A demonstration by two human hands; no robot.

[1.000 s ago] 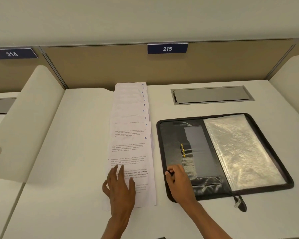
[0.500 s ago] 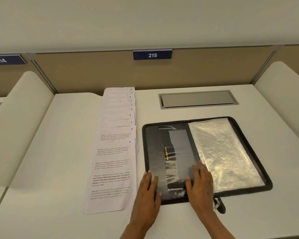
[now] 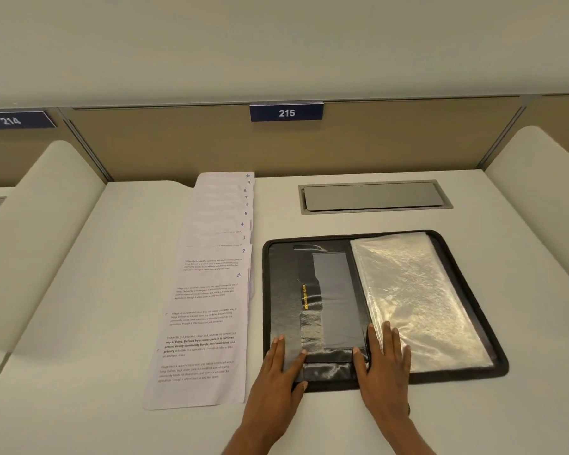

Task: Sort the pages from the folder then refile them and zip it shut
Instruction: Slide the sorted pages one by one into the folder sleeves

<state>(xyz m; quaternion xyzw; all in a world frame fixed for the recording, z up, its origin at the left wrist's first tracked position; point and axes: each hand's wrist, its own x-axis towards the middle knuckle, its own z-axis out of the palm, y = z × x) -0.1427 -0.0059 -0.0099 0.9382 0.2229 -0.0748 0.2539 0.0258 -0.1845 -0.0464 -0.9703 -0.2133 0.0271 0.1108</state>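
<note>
Ten numbered pages [image 3: 207,307] lie fanned in an overlapping column on the worktop [image 3: 79,323], page 1 nearest me, just left of the open black folder [image 3: 283,290]. I see my left hand [image 3: 276,379] flat on the folder's near left corner, fingers straight, gripping nothing. My right hand [image 3: 386,366] lies flat too, fingers extended over the near edge where the dark panel meets the clear plastic sleeves [image 3: 414,300]. Both hands are apart from the pages.
</note>
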